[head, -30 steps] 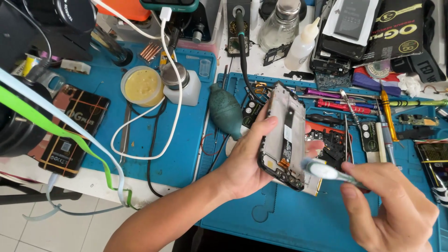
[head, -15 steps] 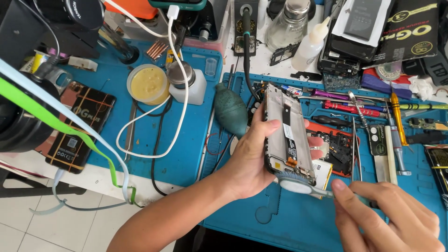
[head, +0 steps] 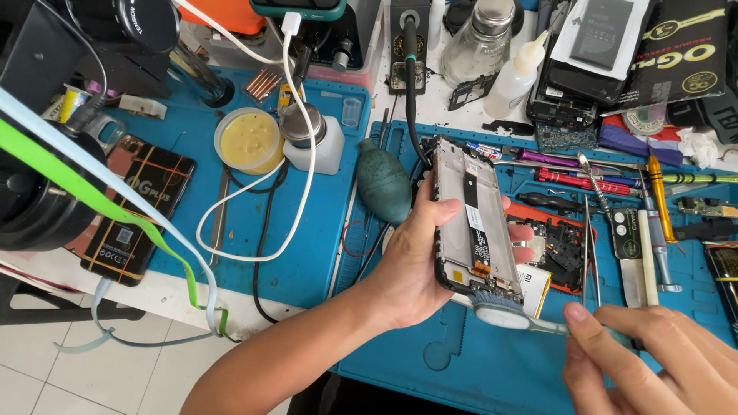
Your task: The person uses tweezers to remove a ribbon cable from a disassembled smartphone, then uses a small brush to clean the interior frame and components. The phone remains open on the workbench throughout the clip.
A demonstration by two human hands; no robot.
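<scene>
We find the left hand point(head: 407, 269) gripping an opened phone point(head: 473, 227) by its long edges above the blue desk point(head: 300, 230). The right hand's fingers point(head: 592, 327) pinch a brush point(head: 503, 309) at its lower end. We judge the phone light, rigid and fragile inside; hold its edges.

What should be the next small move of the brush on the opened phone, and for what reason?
Probably a short sweep along the bottom edge. The left hand holds the opened phone upright over the blue mat, and the brush in the right hand already has its bristles at that lower end.
</scene>
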